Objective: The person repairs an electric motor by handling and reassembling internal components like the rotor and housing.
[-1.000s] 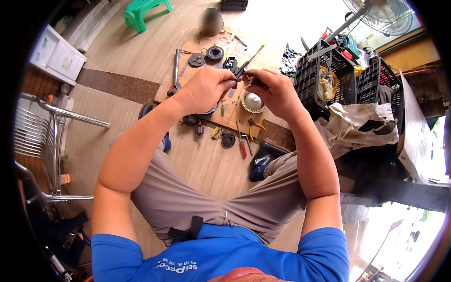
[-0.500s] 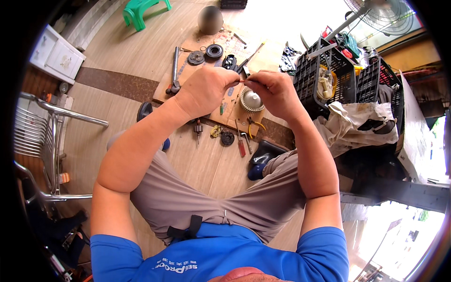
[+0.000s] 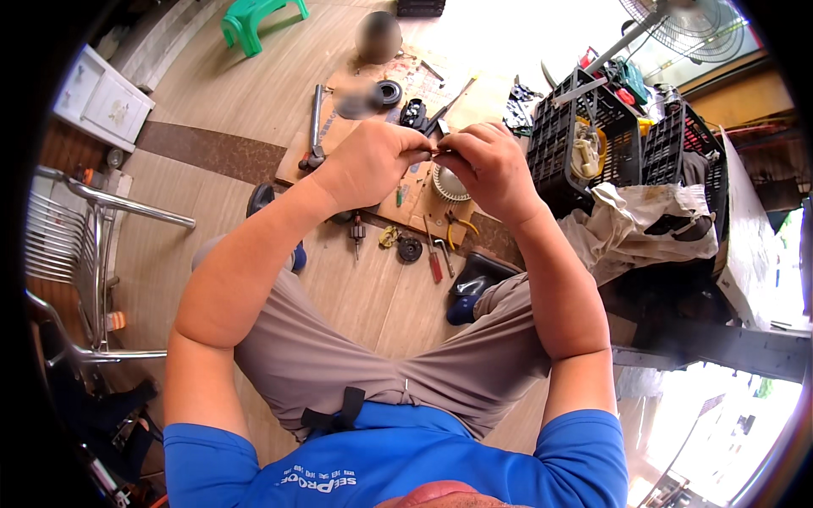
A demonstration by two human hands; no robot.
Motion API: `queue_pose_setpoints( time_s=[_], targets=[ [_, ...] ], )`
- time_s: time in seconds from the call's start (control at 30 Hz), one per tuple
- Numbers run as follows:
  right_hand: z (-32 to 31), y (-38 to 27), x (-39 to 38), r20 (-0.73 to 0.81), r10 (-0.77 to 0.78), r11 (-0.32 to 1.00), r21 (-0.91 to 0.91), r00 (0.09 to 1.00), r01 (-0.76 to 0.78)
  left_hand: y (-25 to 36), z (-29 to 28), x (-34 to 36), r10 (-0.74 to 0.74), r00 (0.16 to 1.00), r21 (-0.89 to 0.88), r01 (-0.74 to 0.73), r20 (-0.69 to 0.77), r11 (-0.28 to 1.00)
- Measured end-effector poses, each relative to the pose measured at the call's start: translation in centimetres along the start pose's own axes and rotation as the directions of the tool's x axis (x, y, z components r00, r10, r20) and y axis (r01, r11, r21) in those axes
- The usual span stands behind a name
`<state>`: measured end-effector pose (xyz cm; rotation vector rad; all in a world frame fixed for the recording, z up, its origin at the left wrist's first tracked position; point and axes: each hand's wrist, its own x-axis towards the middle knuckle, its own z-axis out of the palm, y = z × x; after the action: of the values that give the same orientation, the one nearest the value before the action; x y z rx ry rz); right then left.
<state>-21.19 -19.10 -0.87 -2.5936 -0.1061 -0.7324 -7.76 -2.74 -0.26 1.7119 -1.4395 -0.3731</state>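
My left hand and my right hand meet over the cardboard, both closed in a pinch. Between their fingertips is a thin reddish, wire-like piece, mostly hidden and too small to name surely. Below my right hand lies a round metal part with a finned rim, partly covered by that hand. Just beyond the fingers are a small black part and a black ring. A hammer rests left of my left hand.
Closer to me lie pliers, a red-handled screwdriver, a black round part and a motor rotor. Black crates stand at right, with a cloth nearby. A metal chair is at left, a green stool beyond.
My right hand has shifted and turned slightly, its fingers still at the left hand's fingertips. Less of the reddish piece and the finned part shows. My left hand has barely moved.
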Motion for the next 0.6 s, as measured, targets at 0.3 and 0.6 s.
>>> queue_pose_setpoints(
  time_s=[0.3, 0.6],
  targets=[
    [-0.1, -0.9, 0.4, 0.147, -0.151, 0.965, -0.195, 0.978, 0.178, -0.7, -1.2, 0.6, -0.371, 0.871, -0.251, 0.456, 0.321, 0.854],
    [0.9, -1.0, 0.0, 0.069, -0.168, 0.98, -0.096, 0.983, 0.174, -0.2, -1.1, 0.2, -0.325, 0.891, -0.088, 0.369, 0.316, 0.925]
  ],
)
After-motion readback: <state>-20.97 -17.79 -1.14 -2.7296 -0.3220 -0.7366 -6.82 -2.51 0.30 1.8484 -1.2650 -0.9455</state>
